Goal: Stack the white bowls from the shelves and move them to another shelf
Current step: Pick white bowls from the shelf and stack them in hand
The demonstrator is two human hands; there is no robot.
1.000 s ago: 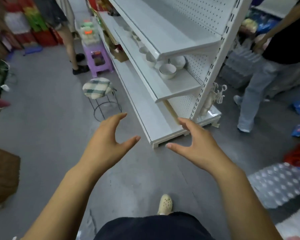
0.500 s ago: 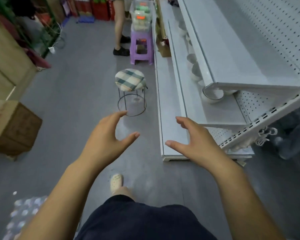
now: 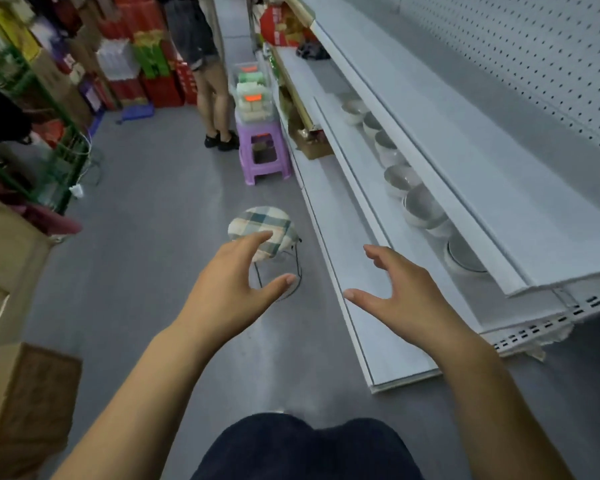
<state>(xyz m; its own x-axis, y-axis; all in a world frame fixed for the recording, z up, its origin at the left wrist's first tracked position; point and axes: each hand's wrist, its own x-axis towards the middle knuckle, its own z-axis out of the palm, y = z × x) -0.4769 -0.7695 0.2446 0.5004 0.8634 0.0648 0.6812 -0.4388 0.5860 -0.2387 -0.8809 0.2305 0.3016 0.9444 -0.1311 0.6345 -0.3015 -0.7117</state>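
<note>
Ahead, plaid stool (image 3: 257, 220) (purple stool (image 3: 264, 157) beyond); upper shelf (image 3: 499, 188) overhangs white bowls (image 3: 423, 207).

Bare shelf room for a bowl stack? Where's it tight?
Wide white top shelf: bare from front lip to pegboard back panel. Lowest white shelf: bare at its near end. Middle white shelf: crowded at the back by the row of white bowls; only a front strip free.

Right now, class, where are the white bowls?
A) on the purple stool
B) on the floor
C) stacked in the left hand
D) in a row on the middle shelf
D: the white bowls stand in a row on the middle shelf, partly under the upper shelf; the left hand and right hand hold nothing.
</note>
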